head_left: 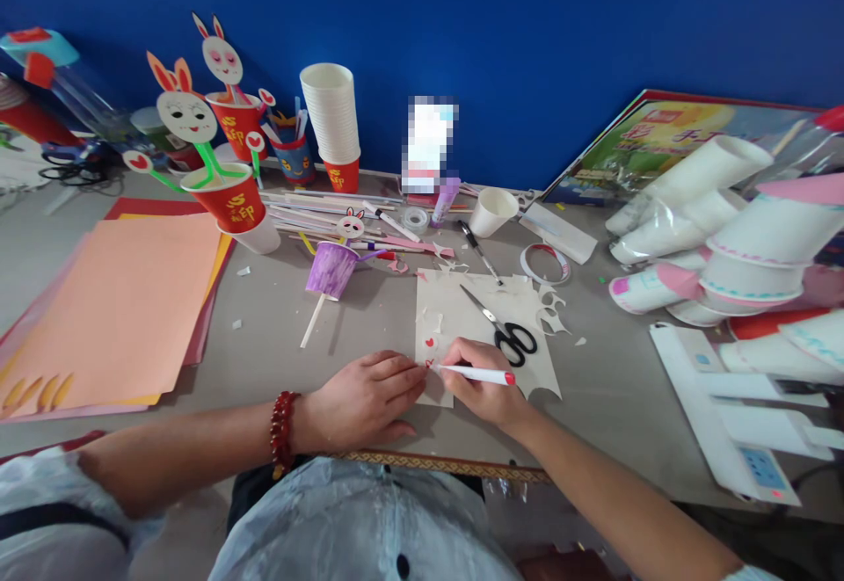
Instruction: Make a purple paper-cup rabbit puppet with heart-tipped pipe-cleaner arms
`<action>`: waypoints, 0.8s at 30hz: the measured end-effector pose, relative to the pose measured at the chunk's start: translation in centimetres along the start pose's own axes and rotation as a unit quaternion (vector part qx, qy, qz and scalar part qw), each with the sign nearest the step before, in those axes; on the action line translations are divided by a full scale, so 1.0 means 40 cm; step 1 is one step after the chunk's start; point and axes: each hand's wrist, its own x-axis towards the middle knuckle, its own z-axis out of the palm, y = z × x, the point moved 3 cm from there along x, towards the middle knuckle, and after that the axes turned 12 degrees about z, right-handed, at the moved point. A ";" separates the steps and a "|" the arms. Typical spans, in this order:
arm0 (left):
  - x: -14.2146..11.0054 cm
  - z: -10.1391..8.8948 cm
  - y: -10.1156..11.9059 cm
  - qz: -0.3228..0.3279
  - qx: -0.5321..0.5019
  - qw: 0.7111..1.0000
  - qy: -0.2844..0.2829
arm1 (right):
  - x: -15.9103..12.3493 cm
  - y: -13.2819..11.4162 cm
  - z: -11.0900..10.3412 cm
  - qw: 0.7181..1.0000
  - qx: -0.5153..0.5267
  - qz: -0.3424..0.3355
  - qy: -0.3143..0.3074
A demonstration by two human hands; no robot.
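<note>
My right hand [486, 388] is closed around a white marker with a red end cap [484, 375], its tip down at a white sheet of paper [435, 396]. Two small red marks show on the sheet, one of them a filled heart [430, 343]. My left hand [373, 396] lies flat with fingers stretched out, its fingertips touching the paper's left edge. Black-handled scissors [505, 330] rest on the paper just beyond my right hand. A purple paper cup [331, 270] with a rabbit face and a stick stands further back on the left.
Coloured paper sheets [119, 308] lie at the left. Behind stand red cups with rabbit figures [228, 199] and a tall stack of white cups [330, 115]. A tape roll [544, 265], a black pen [481, 251] and paper scraps lie beyond the sheet. A power strip [718, 414] is at the right.
</note>
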 end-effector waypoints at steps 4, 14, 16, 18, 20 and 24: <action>0.000 -0.001 0.001 -0.001 0.001 1.000 -0.001 | -0.001 -0.001 0.000 1.000 0.003 -0.003 0.003; 0.002 -0.002 0.001 -0.004 -0.002 1.000 -0.011 | -0.001 -0.006 -0.006 1.000 0.013 -0.001 0.009; 0.002 -0.003 0.000 -0.005 -0.004 1.000 -0.014 | -0.002 -0.007 -0.007 1.000 0.014 -0.001 0.013; 0.002 -0.003 0.000 -0.004 -0.006 1.000 -0.016 | -0.001 -0.008 -0.007 1.000 0.015 -0.001 0.017; 0.002 -0.002 -0.001 -0.004 -0.006 1.000 -0.016 | 0.000 -0.008 -0.007 1.000 0.020 -0.004 0.021; 0.001 -0.001 0.000 -0.002 -0.002 1.000 -0.017 | 0.000 -0.009 -0.009 0.999 0.031 -0.008 0.031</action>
